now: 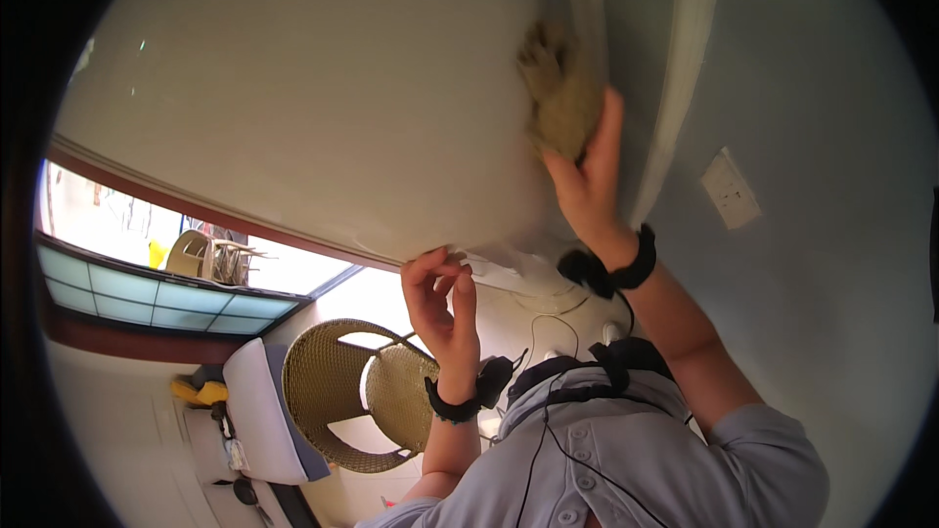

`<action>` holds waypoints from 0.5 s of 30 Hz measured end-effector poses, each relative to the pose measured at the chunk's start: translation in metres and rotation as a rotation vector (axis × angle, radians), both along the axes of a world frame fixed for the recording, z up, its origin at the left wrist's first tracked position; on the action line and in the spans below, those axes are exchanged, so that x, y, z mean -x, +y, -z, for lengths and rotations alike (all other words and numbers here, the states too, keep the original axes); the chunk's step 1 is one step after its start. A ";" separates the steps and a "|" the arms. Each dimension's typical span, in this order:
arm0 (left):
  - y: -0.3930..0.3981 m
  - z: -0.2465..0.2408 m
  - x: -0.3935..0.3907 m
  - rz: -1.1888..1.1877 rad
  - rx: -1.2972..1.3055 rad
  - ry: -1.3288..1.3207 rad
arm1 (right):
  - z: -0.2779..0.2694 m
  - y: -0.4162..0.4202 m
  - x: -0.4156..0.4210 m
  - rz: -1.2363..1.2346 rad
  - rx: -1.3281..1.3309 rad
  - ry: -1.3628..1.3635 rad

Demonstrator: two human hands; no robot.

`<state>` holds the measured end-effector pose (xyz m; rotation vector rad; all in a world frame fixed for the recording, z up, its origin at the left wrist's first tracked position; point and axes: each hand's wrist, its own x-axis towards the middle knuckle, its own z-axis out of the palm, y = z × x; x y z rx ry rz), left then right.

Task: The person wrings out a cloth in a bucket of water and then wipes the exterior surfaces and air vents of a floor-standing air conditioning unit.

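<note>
My right hand (590, 187) grips a crumpled olive-brown cloth (568, 106), which lies against the right part of a large smooth pale surface (330, 88), near a light curved strip. The cloth's far end is bunched and slightly blurred. Lower and to the left, my left hand (444, 308) is raised with its fingers loosely curled and apart, holding nothing that shows. Its fingertips are near the lower edge of the pale surface; whether they touch it, I cannot tell. Both wrists wear black bands.
A woven wicker chair (330, 396) stands at the lower left, beside a pale padded seat (257, 411). A white wall socket (731, 188) is on the grey wall at right. Black cables (546, 418) hang across my shirt. A window with a dark red frame is at left.
</note>
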<state>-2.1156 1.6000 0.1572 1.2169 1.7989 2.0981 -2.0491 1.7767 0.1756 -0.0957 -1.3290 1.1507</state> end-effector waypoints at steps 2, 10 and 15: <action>-0.001 -0.002 -0.001 0.012 -0.083 -0.090 | -0.041 -0.006 0.012 -0.067 -0.107 0.118; -0.032 -0.001 0.011 -0.301 -0.335 -0.146 | 0.090 -0.070 0.017 -0.117 -0.993 -0.712; -0.058 0.007 0.008 -0.266 -0.182 -0.246 | 0.252 -0.054 -0.049 -0.618 -0.571 -1.705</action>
